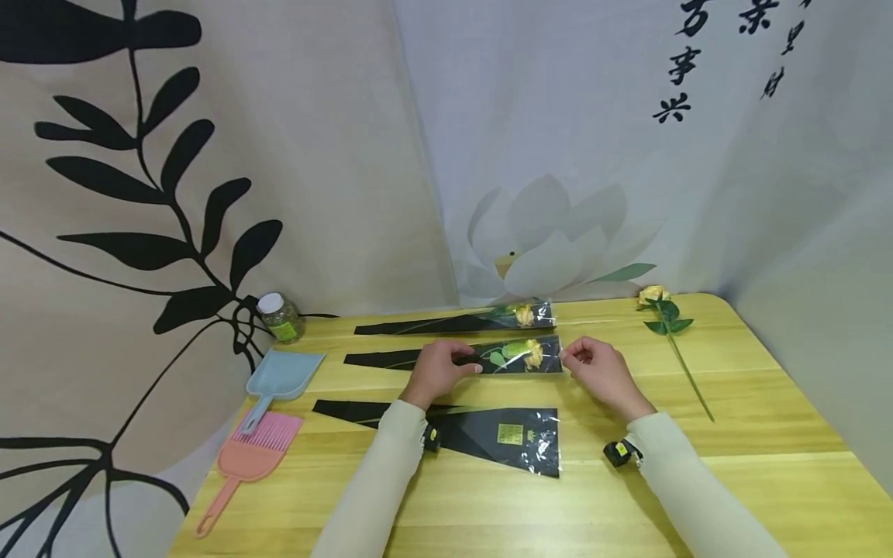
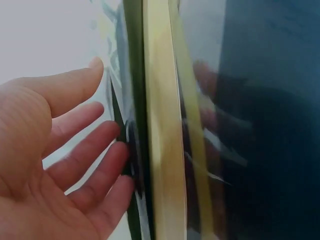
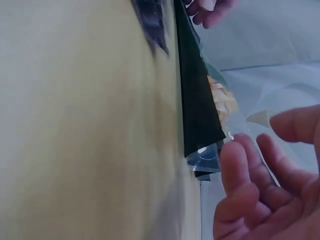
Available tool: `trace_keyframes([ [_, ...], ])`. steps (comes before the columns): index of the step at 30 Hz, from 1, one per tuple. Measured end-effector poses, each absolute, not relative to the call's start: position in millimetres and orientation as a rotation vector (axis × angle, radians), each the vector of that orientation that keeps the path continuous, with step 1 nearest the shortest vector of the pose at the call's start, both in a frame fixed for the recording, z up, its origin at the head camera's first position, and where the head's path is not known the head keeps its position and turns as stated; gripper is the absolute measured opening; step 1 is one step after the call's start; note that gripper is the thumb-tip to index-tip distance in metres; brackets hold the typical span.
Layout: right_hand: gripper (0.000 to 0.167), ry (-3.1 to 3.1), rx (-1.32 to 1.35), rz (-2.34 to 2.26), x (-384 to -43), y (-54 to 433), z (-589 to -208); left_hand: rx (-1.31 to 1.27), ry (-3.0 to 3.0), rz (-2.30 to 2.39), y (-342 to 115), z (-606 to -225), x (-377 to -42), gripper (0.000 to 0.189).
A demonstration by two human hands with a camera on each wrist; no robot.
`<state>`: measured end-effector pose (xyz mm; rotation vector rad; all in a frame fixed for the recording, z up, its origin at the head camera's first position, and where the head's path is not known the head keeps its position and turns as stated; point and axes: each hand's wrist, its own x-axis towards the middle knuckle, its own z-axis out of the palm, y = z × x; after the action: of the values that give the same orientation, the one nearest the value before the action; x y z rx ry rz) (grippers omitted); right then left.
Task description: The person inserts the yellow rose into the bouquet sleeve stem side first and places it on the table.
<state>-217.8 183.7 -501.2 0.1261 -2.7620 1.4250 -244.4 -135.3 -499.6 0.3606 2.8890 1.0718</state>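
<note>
In the head view, a yellow artificial rose point(image 1: 533, 354) with green leaves lies inside the middle black-and-clear flower sleeve point(image 1: 373, 360). Across that sleeve, below the bloom, lies my left hand point(image 1: 438, 373); the left wrist view shows its fingers point(image 2: 100, 170) loosely bent beside the sleeve, thumb apart. My right hand point(image 1: 598, 372) is at the sleeve's wide right end. From the right wrist view, its fingertips point(image 3: 235, 155) are right by the clear rim, and the thumb stands away from them. The lower part of the stem is partly hidden by my left hand.
Behind lies another sleeve point(image 1: 418, 325) with a yellow rose, and in front a flat sleeve point(image 1: 474, 434) with a gold label. A loose yellow rose point(image 1: 654, 294) lies right. At left are a lidded jar point(image 1: 281, 318), a blue dustpan point(image 1: 282, 376) and a pink one point(image 1: 251, 457).
</note>
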Motion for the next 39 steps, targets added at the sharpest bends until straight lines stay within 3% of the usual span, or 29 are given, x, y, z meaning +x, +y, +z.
trace_keyframes([
  [10, 0.019, -2.855, 0.145, 1.359, -192.9, 184.6, -503.9, 0.438, 2.840, 1.044, -138.9, -492.1, -205.3, 0.031],
  [20, 0.020, -2.939, 0.367, 1.475, -176.8, 178.4, -507.1, 0.509, 2.736, 0.896, -140.9, -486.3, -172.9, 0.032],
  [31, 0.040, -3.043, 0.546, 1.438, -178.0, 171.1, -507.7, 0.489, 2.715, 0.828, -126.3, -497.1, -163.4, 0.031],
  [39, 0.025, -3.100, 0.480, 1.474, -179.5, 179.8, -504.4, 0.445, 2.684, 0.884, -119.5, -499.0, -167.6, 0.032],
])
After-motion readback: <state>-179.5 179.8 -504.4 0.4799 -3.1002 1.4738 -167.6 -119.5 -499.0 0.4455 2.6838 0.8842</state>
